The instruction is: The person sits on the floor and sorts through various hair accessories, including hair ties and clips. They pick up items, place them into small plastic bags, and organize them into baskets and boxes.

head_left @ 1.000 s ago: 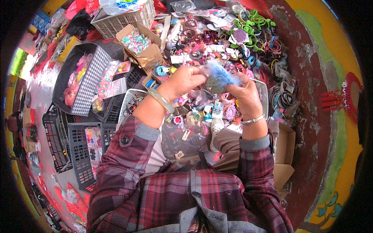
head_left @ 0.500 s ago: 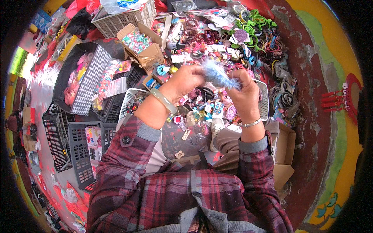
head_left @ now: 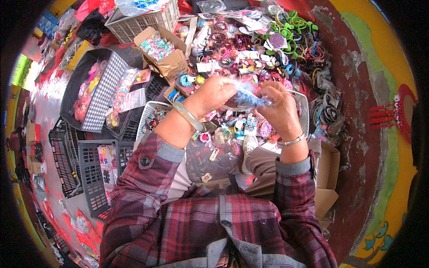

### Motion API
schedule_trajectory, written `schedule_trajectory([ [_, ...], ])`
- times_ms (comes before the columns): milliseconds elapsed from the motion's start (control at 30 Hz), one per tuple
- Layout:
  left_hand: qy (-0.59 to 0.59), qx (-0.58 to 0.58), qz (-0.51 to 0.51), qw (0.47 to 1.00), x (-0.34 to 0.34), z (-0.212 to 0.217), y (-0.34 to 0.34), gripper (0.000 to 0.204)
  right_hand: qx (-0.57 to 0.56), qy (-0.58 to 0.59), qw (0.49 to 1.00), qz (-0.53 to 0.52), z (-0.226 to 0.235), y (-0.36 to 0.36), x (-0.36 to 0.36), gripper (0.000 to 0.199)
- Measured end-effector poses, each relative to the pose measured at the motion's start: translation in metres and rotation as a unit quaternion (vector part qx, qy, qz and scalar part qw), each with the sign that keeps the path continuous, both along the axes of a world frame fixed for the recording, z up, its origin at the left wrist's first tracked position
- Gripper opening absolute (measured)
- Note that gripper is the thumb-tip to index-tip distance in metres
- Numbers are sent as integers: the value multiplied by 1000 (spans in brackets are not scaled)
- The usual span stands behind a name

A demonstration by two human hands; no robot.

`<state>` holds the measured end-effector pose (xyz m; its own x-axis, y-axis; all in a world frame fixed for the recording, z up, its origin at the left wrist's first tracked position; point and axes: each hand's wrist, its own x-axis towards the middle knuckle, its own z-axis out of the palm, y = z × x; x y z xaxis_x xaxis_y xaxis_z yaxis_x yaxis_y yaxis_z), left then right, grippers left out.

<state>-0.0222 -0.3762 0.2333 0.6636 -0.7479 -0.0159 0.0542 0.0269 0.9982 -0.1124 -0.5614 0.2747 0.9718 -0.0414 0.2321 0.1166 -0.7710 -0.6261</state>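
Between my two hands a fluffy light-blue feathery piece is held up above the heap of hair accessories. My left hand, with a pale bangle on its wrist, pinches the piece at its left end. On the other side my right hand, wearing a silver bangle, has thumb and fingers closed on the right end. What the fluff is fixed to cannot be made out. Below the hands a white plastic basket holds many small colourful trinkets, partly hidden by my hands and arms.
Left of the heap stand an open cardboard box of wrapped pieces, a houndstooth-sided bin and a dark plastic crate. A pale crate stands behind. Green hair bands lie far right, and an open carton is beside my right leg.
The blue fluffy piece has turned and dropped slightly, showing a darker blue side. My right hand has shifted a little lower; the left has barely moved.
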Motion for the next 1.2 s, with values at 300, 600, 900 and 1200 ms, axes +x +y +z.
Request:
schedule_trajectory([
  [300,11,15,-69,997,-3,3,-4,29,-92,-12,994,54,-2,-7,-2,24],
  [600,2,27,-72,997,-12,1,-8,28,-93,4,993,77,-6,-5,-4,26],
  [900,85,-31,-25,996,-12,14,-6,27,227,23,973,38,-20,-14,4,22],
  [1200,29,10,-42,999,-16,6,-9,27,-39,-42,996,74,-2,-4,1,21],
])
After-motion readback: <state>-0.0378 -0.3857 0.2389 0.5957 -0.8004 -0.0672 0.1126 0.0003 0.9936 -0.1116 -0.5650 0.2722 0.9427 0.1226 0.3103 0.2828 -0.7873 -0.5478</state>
